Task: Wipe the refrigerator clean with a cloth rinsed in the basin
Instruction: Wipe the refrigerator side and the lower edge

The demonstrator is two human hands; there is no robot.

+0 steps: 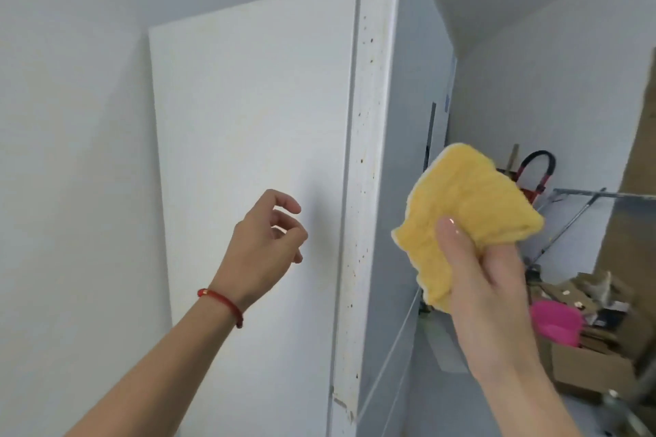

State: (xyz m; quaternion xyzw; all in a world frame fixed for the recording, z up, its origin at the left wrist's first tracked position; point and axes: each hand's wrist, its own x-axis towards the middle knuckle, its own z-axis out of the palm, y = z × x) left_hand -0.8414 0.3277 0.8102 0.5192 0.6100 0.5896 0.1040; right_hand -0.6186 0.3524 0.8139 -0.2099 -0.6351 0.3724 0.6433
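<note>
Right hand (490, 280) closed around bunched yellow cloth (465, 209), raised beside speckled front edge of white refrigerator (248, 152), probably readied for wiping. Left hand (262, 245) empty, fingers loosely curled, near side panel. Pink basin (557, 325) low right, among boxes.

The fridge (255, 152) stands in the middle, with its side panel toward the camera and a wall (71, 117) to its left. The left hand (261, 245) is in front of this panel, near it. The right hand (486, 280) is to the right of the fridge edge and holds the cloth (468, 209) up. Behind and below the cloth, at the right, a basin (555, 325) sits among cardboard boxes (589, 365). A cart (532, 174) stands farther back.
</note>
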